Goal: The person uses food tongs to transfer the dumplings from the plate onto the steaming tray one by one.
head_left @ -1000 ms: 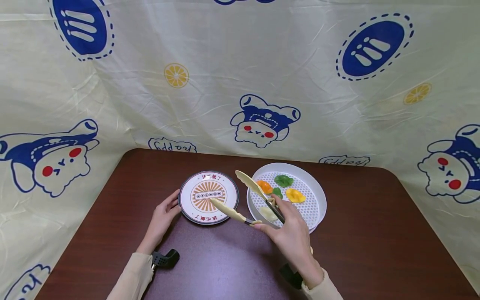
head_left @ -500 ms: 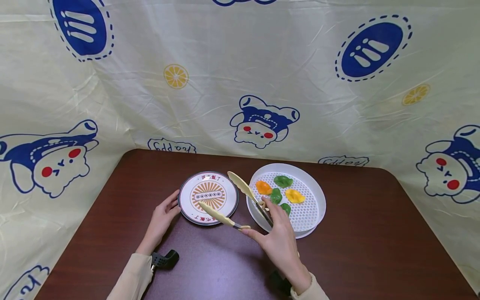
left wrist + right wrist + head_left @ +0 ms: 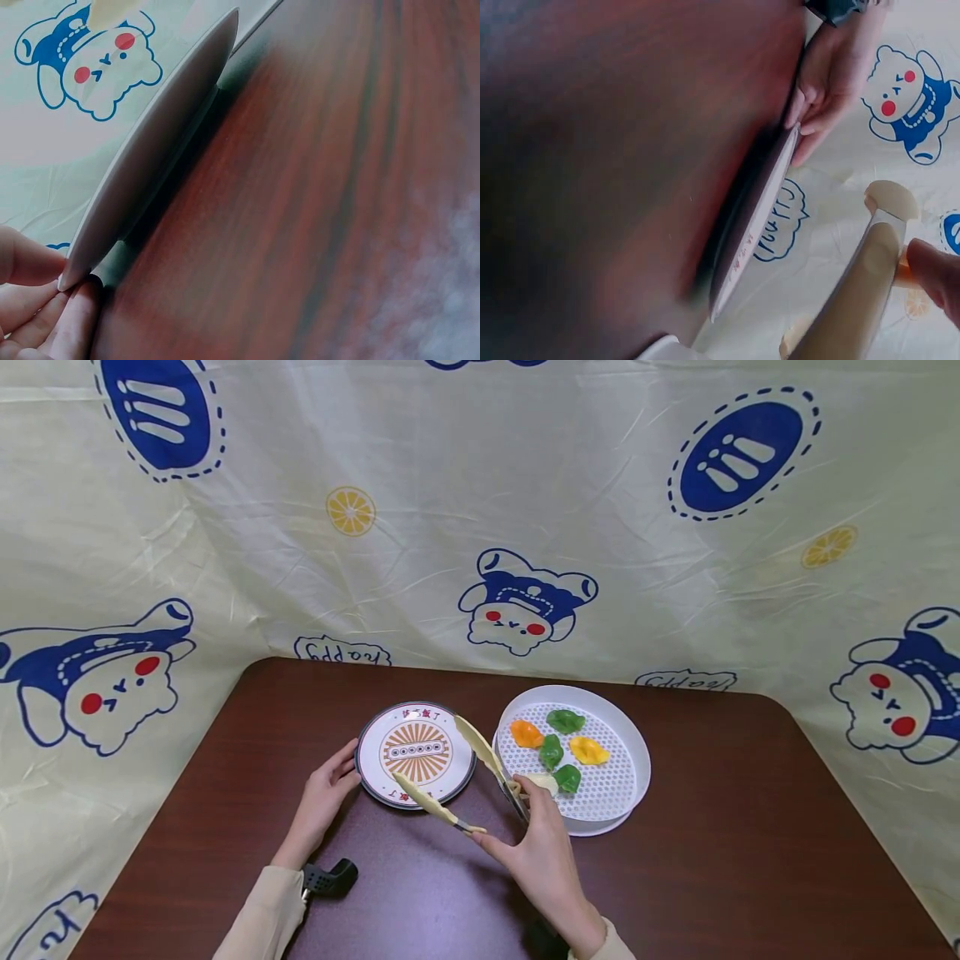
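Observation:
At the left side of a white plate (image 3: 417, 752) with a red and gold print, my left hand (image 3: 318, 806) holds the rim. The left wrist view shows its thumb above the plate edge (image 3: 150, 150) and fingers beneath. My right hand (image 3: 543, 860) grips cream-tipped tongs (image 3: 426, 800), whose arms are spread apart with nothing between them, over the plate's right part and the gap beside the tray. In the right wrist view, the thumb (image 3: 934, 270) lies against the tongs (image 3: 855, 292).
Right of the plate stands a round white tray (image 3: 642, 768) with a perforated base. On it lie dumpling-like pieces: orange (image 3: 527, 734), yellow (image 3: 589, 751), several green (image 3: 566, 721), and a pale one (image 3: 546, 782) partly behind the right hand. A patterned cloth (image 3: 420, 593) hangs behind the brown table (image 3: 735, 827).
My right hand has shifted left and toward me with the spread tongs, uncovering a green piece on the tray. The left hand and plate stay in place.

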Action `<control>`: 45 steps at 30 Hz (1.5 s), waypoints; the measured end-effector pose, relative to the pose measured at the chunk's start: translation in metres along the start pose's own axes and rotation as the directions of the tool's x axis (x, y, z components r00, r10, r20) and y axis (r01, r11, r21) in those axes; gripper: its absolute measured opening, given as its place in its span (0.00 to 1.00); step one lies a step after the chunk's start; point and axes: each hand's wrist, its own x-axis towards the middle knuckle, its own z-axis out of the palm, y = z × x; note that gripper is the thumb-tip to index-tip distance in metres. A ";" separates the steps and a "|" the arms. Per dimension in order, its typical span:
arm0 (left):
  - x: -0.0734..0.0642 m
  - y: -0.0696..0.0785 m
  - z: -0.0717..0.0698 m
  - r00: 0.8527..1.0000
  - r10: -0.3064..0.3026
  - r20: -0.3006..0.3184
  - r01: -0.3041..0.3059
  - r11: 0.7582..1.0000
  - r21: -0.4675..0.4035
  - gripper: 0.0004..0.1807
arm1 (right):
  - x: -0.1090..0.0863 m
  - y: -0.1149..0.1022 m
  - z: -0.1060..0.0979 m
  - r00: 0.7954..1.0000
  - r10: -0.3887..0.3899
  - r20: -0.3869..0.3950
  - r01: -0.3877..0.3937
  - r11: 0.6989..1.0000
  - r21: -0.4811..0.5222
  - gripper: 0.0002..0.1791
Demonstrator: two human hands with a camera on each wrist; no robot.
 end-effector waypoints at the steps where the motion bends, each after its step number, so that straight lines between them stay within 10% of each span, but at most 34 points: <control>1: 0.000 0.000 0.000 1.000 0.003 0.001 -0.003 1.000 0.000 0.30 | -0.001 0.001 0.001 1.000 0.007 0.007 -0.007 1.000 -0.007 0.45; 20: 0.001 -0.002 0.000 1.000 0.007 -0.001 -0.007 1.000 -0.004 0.30 | -0.009 0.006 0.015 0.992 0.111 0.058 -0.105 0.990 -0.098 0.45; 45: -0.005 0.010 -0.003 0.998 0.052 -0.038 -0.049 0.995 0.087 0.29 | -0.010 0.007 -0.007 0.999 -0.030 -0.010 0.029 0.996 -0.078 0.30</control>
